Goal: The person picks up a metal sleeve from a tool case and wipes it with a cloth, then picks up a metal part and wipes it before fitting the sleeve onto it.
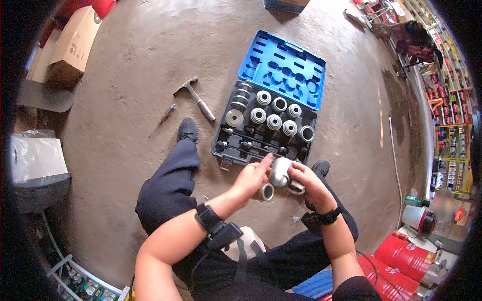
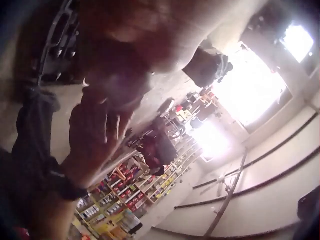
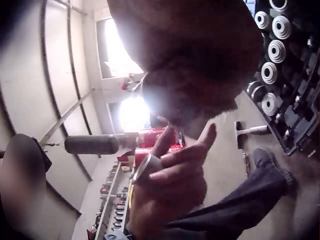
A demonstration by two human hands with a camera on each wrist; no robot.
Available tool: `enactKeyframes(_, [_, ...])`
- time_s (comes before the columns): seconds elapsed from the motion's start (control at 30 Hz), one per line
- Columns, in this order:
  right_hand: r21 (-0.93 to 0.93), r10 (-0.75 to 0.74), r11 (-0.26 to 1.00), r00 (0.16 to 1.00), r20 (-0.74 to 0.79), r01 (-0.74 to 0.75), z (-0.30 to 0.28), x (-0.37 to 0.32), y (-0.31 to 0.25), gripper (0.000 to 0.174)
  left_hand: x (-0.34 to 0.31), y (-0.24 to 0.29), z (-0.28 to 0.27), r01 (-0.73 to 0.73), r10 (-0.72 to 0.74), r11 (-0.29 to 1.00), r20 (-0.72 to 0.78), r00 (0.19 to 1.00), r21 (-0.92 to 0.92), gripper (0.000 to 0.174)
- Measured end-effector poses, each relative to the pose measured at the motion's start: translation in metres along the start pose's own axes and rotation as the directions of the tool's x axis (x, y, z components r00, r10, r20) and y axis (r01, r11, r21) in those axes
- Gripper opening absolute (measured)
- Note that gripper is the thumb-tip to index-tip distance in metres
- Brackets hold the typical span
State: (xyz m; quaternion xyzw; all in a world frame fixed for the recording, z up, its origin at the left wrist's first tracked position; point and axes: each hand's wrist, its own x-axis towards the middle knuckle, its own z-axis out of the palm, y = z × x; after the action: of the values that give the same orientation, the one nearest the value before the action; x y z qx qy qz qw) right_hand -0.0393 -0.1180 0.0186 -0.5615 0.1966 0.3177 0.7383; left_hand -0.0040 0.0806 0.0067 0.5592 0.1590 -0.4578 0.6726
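Note:
In front of the knees, my left hand and right hand are close together around a shiny silver metal sleeve. The right fingers curl over its side, and a pale ring-shaped rim shows beneath that hand. Under the left fingers is a second metal sleeve, its round opening facing up; the right wrist view shows the left fingers bent around a metal ring. Just beyond the hands lies an open tool case with several stepped metal sleeves, discs and threaded rods.
The blue lid lies folded back, with moulded hollows. A hammer and a thin pointed tool lie on the floor left of the case. Cardboard boxes stand at left, red drums at lower right, shelves along the right.

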Motion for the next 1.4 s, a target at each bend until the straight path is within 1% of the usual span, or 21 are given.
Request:
enactKeyframes(0.03, [0.147,0.075,0.987,0.991,-0.111,-0.058,-0.003,0.007,0.004,0.035,0.004,-0.007,0.004,-0.002,-0.004,0.995,-0.056,0.998,-0.101,0.055])
enactKeyframes(0.07, [0.139,0.080,0.988,0.990,-0.114,-0.063,-0.009,0.015,0.010,0.035,0.006,-0.011,0.006,-0.008,-0.014,0.979,-0.109,0.994,-0.202,0.051])
enactKeyframes(0.1, [0.142,0.106,0.987,0.977,-0.185,-0.080,-0.020,0.025,0.020,0.031,0.011,-0.015,0.006,-0.009,-0.010,0.985,-0.107,0.994,-0.170,0.045])
enactKeyframes(0.2, [0.059,0.161,0.987,0.893,-0.421,-0.150,-0.070,0.066,0.066,0.024,0.011,-0.005,0.017,-0.036,0.043,0.981,0.030,0.999,-0.193,0.048])
enactKeyframes(0.23, [0.132,0.207,0.978,0.868,-0.451,-0.164,-0.082,0.077,0.076,0.024,0.017,-0.008,0.023,-0.098,0.103,0.978,0.022,0.994,-0.184,0.054])
enactKeyframes(0.3, [0.192,0.302,0.952,0.818,-0.489,-0.237,-0.121,0.109,0.097,0.027,0.007,0.012,0.025,-0.005,0.034,0.967,0.112,0.993,-0.253,0.056])
enactKeyframes(0.33, [0.027,0.215,0.970,0.804,-0.554,-0.242,-0.129,0.125,0.093,0.029,0.004,0.020,0.024,0.046,-0.004,0.963,0.154,0.988,-0.266,0.056])
enactKeyframes(0.37, [-0.240,0.029,0.946,0.796,-0.604,-0.217,-0.145,0.149,0.094,0.031,0.004,0.023,0.025,0.041,-0.012,0.967,0.115,0.993,-0.252,0.056])
enactKeyframes(0.4, [-0.487,-0.164,0.851,0.784,-0.599,-0.195,-0.157,0.174,0.093,0.033,0.004,0.023,0.023,0.040,-0.008,0.962,0.117,0.993,-0.270,0.056])
enactKeyframes(0.47, [-0.615,-0.337,0.767,0.700,-0.629,-0.183,-0.155,0.215,0.064,0.035,0.000,0.032,0.022,0.038,-0.019,0.944,0.060,0.998,-0.328,0.057])
enactKeyframes(0.53, [-0.813,-0.560,0.560,0.651,-0.513,-0.159,-0.158,0.250,0.041,0.032,0.001,0.035,0.018,0.032,-0.019,0.943,0.043,0.999,-0.333,0.055])
enactKeyframes(0.63, [-0.836,-0.651,0.523,0.556,-0.516,-0.164,-0.161,0.296,0.024,0.026,0.006,0.033,0.014,0.005,0.006,0.960,0.037,0.999,-0.281,0.054])
enactKeyframes(0.73, [-0.876,-0.699,0.454,0.545,-0.462,-0.162,-0.165,0.327,0.031,0.025,0.011,0.030,0.012,0.046,-0.035,0.968,0.051,0.998,-0.248,0.053])
enactKeyframes(0.77, [-0.848,-0.613,0.451,0.594,-0.520,-0.277,-0.159,0.329,0.029,0.026,0.011,0.030,0.012,0.045,-0.038,0.977,0.035,0.999,-0.208,0.053])
enactKeyframes(0.93, [-0.874,-0.650,0.377,0.584,-0.486,-0.307,-0.153,0.326,0.024,0.027,0.010,0.029,0.013,0.016,-0.012,0.983,0.022,1.000,-0.183,0.051])
enactKeyframes(1.03, [-0.919,-0.668,0.217,0.636,-0.387,-0.330,-0.158,0.325,0.025,0.023,0.009,0.025,0.015,-0.002,0.005,0.988,0.018,1.000,-0.153,0.050])
enactKeyframes(1.13, [-0.951,-0.690,0.145,0.661,-0.294,-0.271,-0.164,0.325,0.028,0.022,0.005,0.024,0.015,-0.007,0.011,0.991,0.029,1.000,-0.134,0.049])
enactKeyframes(1.2, [-0.968,-0.570,0.128,0.783,-0.248,-0.214,-0.180,0.330,0.028,0.020,0.003,0.021,0.014,-0.006,0.010,0.993,0.030,1.000,-0.121,0.049])
enactKeyframes(1.27, [-0.965,-0.574,0.232,0.783,-0.239,-0.124,-0.189,0.326,0.034,0.031,0.005,0.014,0.014,-0.079,0.080,0.993,0.004,0.997,-0.083,0.050])
enactKeyframes(1.3, [-0.929,-0.496,0.294,0.796,-0.348,-0.223,-0.190,0.325,0.032,0.045,0.006,0.014,0.013,-0.081,0.081,0.993,0.000,0.997,-0.085,0.050])
enactKeyframes(1.4, [-0.932,-0.518,0.300,0.787,-0.337,-0.202,-0.182,0.307,0.032,0.048,0.012,0.020,0.012,-0.034,0.039,0.972,0.019,0.999,-0.231,0.052])
